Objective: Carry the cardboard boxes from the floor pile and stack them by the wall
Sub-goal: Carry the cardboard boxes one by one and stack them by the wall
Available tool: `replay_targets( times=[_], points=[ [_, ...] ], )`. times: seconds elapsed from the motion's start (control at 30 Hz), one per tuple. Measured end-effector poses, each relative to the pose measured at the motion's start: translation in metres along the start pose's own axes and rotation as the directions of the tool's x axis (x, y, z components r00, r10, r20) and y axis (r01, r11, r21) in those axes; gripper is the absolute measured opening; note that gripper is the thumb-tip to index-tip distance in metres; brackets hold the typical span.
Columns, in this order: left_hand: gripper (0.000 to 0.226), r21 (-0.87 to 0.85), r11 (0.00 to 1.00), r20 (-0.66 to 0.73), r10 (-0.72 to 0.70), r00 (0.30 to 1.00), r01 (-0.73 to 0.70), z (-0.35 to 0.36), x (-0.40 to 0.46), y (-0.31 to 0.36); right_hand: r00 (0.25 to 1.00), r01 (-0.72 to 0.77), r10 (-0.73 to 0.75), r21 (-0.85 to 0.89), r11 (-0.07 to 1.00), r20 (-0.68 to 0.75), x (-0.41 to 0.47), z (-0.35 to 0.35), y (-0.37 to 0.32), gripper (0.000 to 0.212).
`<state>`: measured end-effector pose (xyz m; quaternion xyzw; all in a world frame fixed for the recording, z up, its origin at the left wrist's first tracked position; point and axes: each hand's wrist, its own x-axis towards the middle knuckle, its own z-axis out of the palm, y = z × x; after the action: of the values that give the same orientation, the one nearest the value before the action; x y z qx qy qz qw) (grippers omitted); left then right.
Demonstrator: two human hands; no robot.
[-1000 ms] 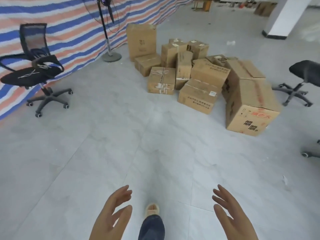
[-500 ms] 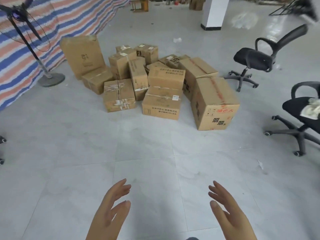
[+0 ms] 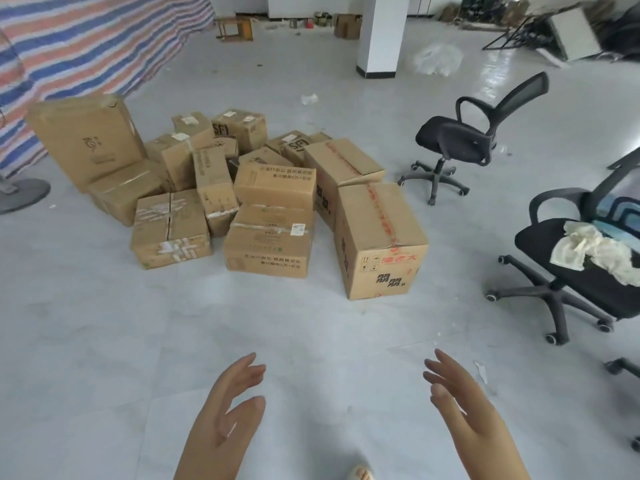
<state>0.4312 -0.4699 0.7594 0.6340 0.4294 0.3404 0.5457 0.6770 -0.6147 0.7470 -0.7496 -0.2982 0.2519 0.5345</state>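
A pile of several brown cardboard boxes (image 3: 273, 188) lies on the grey tiled floor ahead of me. Nearest on the right stands a tall box with red tape and black print (image 3: 379, 242). A flat taped box (image 3: 269, 240) sits at the pile's front middle, and a smaller box with white tape (image 3: 169, 228) at the front left. A large box (image 3: 86, 140) leans at the far left. My left hand (image 3: 227, 415) and right hand (image 3: 467, 410) are raised in front of me, palms facing each other, fingers straight, both empty and well short of the boxes.
Two black office chairs stand right of the pile, one further off (image 3: 460, 140) and one close (image 3: 585, 268) with cloths on its seat. A striped tarpaulin (image 3: 79, 46) hangs along the left. A fan base (image 3: 20, 194) sits at the left edge. A white pillar (image 3: 379, 32) rises behind.
The view has swung right and moved closer to the pile; the boxes look larger and the right-hand chairs have come into view. Both hands keep the same open pose.
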Motion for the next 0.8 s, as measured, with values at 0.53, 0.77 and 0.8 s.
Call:
replay_targets(
  times=[0.53,0.77,0.8],
  points=[
    [0.042,0.047,0.994,0.152,-0.101,0.983,0.095,0.176,0.245,0.018,0.98,-0.159,0.157,-0.003,0.987,-0.122,0.244,-0.087,0.04,0.038],
    [0.039,0.019,0.996,0.189,-0.087,0.978,0.085,0.238,0.404,0.045,0.972,-0.141,0.141,0.013,0.99,-0.188,0.402,-0.104,0.018,0.036],
    [0.038,0.02,0.996,0.196,-0.088,0.977,0.086,0.245,0.425,0.049,0.973,-0.138,0.137,0.009,0.99,-0.187,0.423,-0.106,0.015,0.035]
  ],
)
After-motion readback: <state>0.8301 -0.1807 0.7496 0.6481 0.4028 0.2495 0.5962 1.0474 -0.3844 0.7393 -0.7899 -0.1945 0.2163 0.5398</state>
